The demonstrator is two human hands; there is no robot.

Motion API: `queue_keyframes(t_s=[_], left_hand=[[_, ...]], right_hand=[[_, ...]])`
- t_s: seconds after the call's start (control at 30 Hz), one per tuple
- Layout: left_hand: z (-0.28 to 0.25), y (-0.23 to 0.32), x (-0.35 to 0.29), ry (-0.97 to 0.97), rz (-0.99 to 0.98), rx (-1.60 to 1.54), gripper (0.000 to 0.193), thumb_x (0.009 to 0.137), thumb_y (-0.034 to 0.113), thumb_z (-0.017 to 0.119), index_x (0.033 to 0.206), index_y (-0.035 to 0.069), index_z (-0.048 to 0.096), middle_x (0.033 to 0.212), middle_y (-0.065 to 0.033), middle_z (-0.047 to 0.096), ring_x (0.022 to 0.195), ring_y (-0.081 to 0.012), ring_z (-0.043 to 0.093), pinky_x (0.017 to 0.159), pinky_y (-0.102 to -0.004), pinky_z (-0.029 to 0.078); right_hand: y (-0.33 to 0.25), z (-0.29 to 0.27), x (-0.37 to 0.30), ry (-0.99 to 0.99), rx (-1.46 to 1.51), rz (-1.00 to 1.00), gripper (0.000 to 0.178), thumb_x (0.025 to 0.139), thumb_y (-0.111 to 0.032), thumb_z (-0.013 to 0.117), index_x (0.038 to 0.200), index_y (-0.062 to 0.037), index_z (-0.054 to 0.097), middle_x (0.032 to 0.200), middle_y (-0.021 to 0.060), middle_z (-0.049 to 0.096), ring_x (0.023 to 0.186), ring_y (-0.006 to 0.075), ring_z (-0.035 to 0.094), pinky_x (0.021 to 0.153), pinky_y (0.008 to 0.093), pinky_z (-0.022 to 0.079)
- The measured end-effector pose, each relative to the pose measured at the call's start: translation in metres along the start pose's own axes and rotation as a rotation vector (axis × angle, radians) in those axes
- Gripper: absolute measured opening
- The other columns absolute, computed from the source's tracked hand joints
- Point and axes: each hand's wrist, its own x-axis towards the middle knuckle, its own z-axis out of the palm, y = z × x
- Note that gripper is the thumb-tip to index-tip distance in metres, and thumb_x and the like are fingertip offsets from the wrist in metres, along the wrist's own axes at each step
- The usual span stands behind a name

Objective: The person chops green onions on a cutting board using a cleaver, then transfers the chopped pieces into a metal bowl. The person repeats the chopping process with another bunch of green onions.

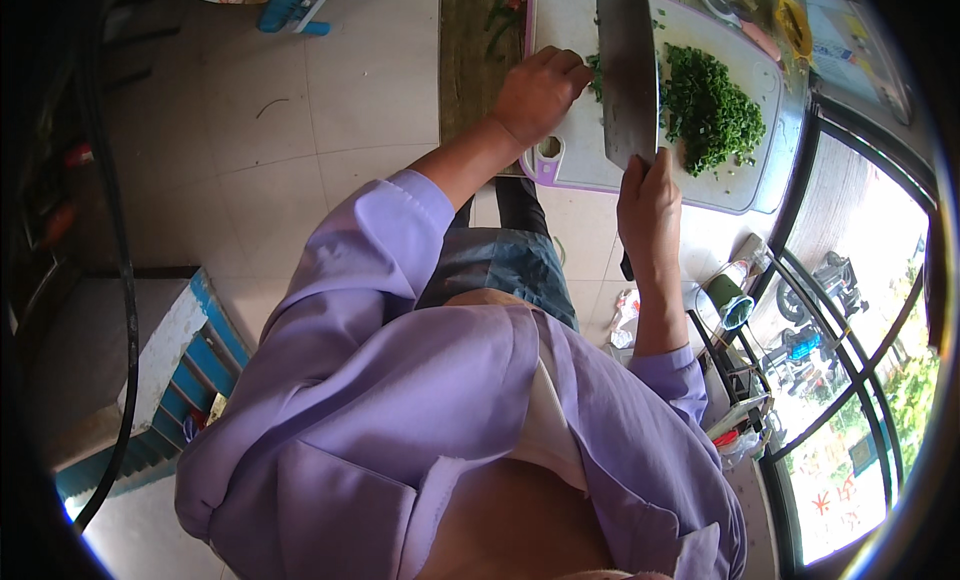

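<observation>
My right hand (pixel 650 195) is closed around the handle of a broad cleaver (pixel 630 75). Its wide steel blade lies over the middle of a white cutting board (pixel 580 165) with a purple rim. A heap of finely chopped greens (pixel 712 110) is spread on the board to the right of the blade. Left of the blade, my left hand (pixel 541 92) is curled with its fingertips at a small bit of greens (pixel 596 78). The blade hides part of these greens, and how much the fingers hold cannot be made out.
The board rests on a wooden table (pixel 465 70), with a yellow object (pixel 793 25) past its far right corner. A blue stool (pixel 295 5) lies on the tiled floor at far left. To the right are a green container (pixel 730 300) and a dark-framed window (pixel 815 180).
</observation>
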Motion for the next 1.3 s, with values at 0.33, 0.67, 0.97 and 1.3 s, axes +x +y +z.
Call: queue_keyframes(t_s=[0.33,0.67,0.97,1.3], left_hand=[[-0.003,0.005,0.002,-0.023,-0.025,0.019,0.013,0.071,0.010,0.054,0.083,0.010,0.059,0.089,-0.0044,0.056,0.084,-0.0227,0.056,0.072,-0.0325,0.049],[-0.006,0.008,-0.005,0.080,0.026,-0.016,0.011,0.071,0.011,0.056,0.080,0.010,0.061,0.086,-0.0058,0.058,0.082,-0.0246,0.057,0.069,-0.0345,0.047],[0.002,0.003,0.005,0.010,-0.019,-0.008,0.013,0.070,0.009,0.061,0.083,0.011,0.063,0.081,-0.0033,0.060,0.075,-0.0222,0.059,0.060,-0.0334,0.050],[-0.006,0.007,0.002,-0.067,-0.036,-0.019,0.015,0.072,0.007,0.056,0.087,0.008,0.061,0.094,-0.0064,0.060,0.086,-0.0246,0.059,0.070,-0.0340,0.051]], right_hand=[[0.001,-0.003,-0.019,-0.106,-0.196,0.016,0.013,0.089,-0.012,0.046,0.089,-0.0024,0.037,0.060,0.0235,0.057,0.057,0.0447,0.056,0.051,0.0522,0.045],[0.002,0.023,0.010,0.042,-0.115,0.047,0.016,0.089,-0.015,0.045,0.091,-0.0011,0.038,0.063,0.0254,0.057,0.060,0.0457,0.056,0.051,0.0520,0.044],[0.013,-0.005,-0.010,0.039,-0.050,-0.002,0.015,0.089,-0.013,0.046,0.089,0.0001,0.039,0.063,0.0261,0.056,0.060,0.0454,0.055,0.051,0.0504,0.043],[0.011,-0.014,-0.020,-0.099,-0.163,0.004,0.013,0.089,-0.013,0.046,0.087,-0.0027,0.038,0.062,0.0235,0.057,0.059,0.0429,0.057,0.051,0.0505,0.044]])
